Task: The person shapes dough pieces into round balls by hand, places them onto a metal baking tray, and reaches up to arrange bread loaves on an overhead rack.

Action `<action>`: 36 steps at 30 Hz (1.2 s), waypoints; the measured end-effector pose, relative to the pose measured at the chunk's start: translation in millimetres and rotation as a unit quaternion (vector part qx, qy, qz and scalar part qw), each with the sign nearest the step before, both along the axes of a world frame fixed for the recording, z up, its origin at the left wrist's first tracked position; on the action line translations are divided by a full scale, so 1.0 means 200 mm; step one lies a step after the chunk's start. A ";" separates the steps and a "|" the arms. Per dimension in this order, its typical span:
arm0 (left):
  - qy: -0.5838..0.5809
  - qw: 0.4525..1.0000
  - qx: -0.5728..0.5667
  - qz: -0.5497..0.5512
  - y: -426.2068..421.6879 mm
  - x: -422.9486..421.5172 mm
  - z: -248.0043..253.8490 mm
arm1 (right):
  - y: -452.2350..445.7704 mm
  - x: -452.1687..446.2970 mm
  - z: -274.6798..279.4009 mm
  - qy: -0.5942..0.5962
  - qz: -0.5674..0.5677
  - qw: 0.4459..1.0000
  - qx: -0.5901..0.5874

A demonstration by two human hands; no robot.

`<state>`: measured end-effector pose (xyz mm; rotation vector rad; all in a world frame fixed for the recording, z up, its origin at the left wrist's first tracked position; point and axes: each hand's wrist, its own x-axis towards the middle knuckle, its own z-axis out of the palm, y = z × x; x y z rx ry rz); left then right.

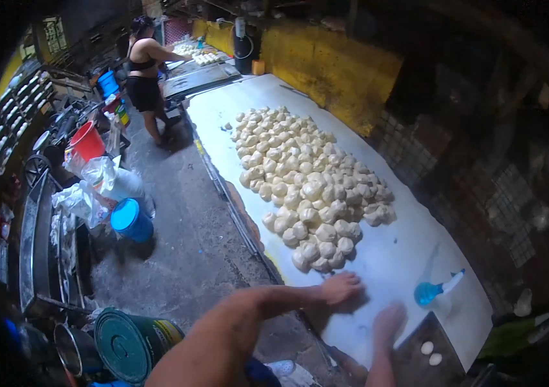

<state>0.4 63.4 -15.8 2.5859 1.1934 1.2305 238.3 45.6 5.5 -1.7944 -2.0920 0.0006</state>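
My left hand [342, 288] lies palm down on the white tabletop [378, 261], its fingers stretched out just below the near end of the dough heap. Whether anything is under its palm is hidden. Close by on the right, my right hand [389, 320] is low over the table and blurred, so its fingers do not show clearly. A large heap of pale round dough balls [307, 187] covers the middle of the table. Beside my right hand is a dark tray [410, 361] with two small white dough pieces [427, 348] on it.
A blue item with a white handle [427, 293] lies to the right. Another person [144, 71] stands at the table's far end near rows of dough [207, 58]. On the floor to the left are a blue bucket [131, 220], a red bucket [87, 140] and a green lidded drum [123, 348].
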 end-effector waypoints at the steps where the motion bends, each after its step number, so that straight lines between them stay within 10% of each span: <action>1: 0.005 1.000 0.000 0.008 0.07 -0.02 -0.01 | 0.11 -0.06 -0.05 0.005 0.008 1.000 0.000; 11: 0.014 1.000 -0.019 -0.013 -0.18 -0.13 0.25 | -0.10 -0.07 0.05 -0.047 0.018 0.999 -0.018; 30: 0.089 0.994 -0.054 0.010 0.11 0.01 -0.09 | 0.34 -0.21 -0.08 -0.058 -0.008 0.998 -0.004; 36: 0.045 0.997 -0.045 -0.054 -0.29 -0.23 0.03 | -0.25 -0.16 0.12 -0.052 0.073 0.995 -0.038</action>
